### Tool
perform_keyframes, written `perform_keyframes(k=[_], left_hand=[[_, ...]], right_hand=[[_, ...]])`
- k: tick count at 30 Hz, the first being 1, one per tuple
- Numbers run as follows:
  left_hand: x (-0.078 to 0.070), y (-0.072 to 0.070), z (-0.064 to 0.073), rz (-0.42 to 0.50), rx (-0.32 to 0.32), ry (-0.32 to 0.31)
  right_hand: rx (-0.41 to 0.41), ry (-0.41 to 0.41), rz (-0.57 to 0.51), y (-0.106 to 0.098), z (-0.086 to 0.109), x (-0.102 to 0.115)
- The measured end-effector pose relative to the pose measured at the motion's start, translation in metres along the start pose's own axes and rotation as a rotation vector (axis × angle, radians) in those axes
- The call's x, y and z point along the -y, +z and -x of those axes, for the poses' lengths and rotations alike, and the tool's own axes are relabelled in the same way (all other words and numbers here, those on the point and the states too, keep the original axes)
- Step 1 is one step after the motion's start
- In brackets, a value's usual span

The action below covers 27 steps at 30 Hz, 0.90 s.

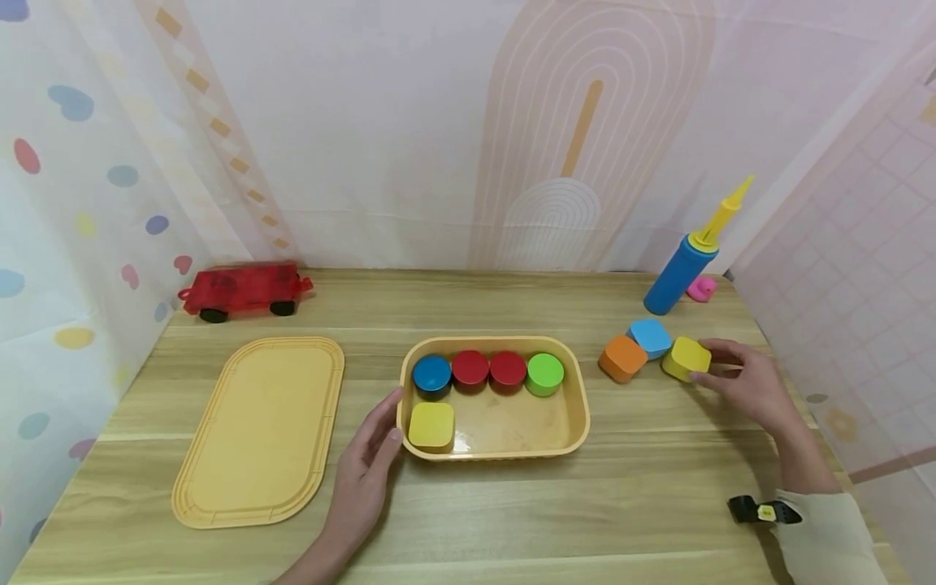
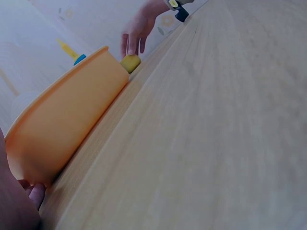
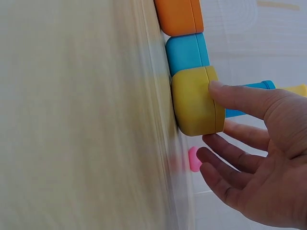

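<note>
At the right of the table, my right hand (image 1: 749, 386) pinches a yellow rounded-square block (image 1: 686, 359) between thumb and forefinger, the other fingers loose beside it. A seam runs round this block (image 3: 196, 101) near its top in the right wrist view. Close by on the table are a light blue block (image 1: 649, 338) and an orange block (image 1: 622, 359). My left hand (image 1: 363, 471) rests against the left end of a pale yellow tub (image 1: 585, 410), fingers relaxed. Inside the tub are a blue round piece (image 1: 432, 376), two red ones (image 1: 470, 371), a green one (image 1: 544, 374) and a yellow square block (image 1: 431, 426).
A pale yellow lid-like tray (image 1: 256, 431) lies flat left of the tub. Behind it stands a red toy wagon (image 1: 244, 290). At the back right are a blue balloon pump (image 1: 676, 276) with a yellow nozzle and a small pink toy duck (image 1: 702, 289). Fabric walls border the table.
</note>
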<state>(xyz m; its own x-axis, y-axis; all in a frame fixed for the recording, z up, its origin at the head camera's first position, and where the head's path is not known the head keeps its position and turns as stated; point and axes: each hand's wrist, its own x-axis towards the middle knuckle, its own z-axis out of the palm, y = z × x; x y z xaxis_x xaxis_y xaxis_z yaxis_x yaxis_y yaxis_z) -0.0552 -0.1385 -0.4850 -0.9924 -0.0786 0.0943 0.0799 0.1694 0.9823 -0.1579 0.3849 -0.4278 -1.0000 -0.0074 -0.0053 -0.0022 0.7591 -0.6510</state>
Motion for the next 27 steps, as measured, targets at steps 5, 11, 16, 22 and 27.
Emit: perform_keyframes(k=[5, 11, 16, 22, 27], left_hand=[[0.0, 0.0, 0.0, 0.002, -0.001, 0.007], [0.001, 0.001, 0.001, 0.003, -0.001, 0.025], [0.001, 0.001, 0.001, -0.005, 0.003, 0.029], [0.001, 0.0, 0.0, -0.005, 0.002, 0.032], [0.001, 0.0, 0.0, -0.001, 0.002, 0.03]], right_hand=[[-0.011, 0.013, 0.036, -0.001, 0.003, 0.001], [-0.049, -0.026, 0.051, -0.004, 0.01, -0.004], [-0.094, -0.042, 0.055, -0.01, 0.018, -0.006], [-0.138, -0.064, 0.045, -0.016, 0.026, 0.006], [-0.148, -0.095, 0.043, -0.02, 0.031, 0.021]])
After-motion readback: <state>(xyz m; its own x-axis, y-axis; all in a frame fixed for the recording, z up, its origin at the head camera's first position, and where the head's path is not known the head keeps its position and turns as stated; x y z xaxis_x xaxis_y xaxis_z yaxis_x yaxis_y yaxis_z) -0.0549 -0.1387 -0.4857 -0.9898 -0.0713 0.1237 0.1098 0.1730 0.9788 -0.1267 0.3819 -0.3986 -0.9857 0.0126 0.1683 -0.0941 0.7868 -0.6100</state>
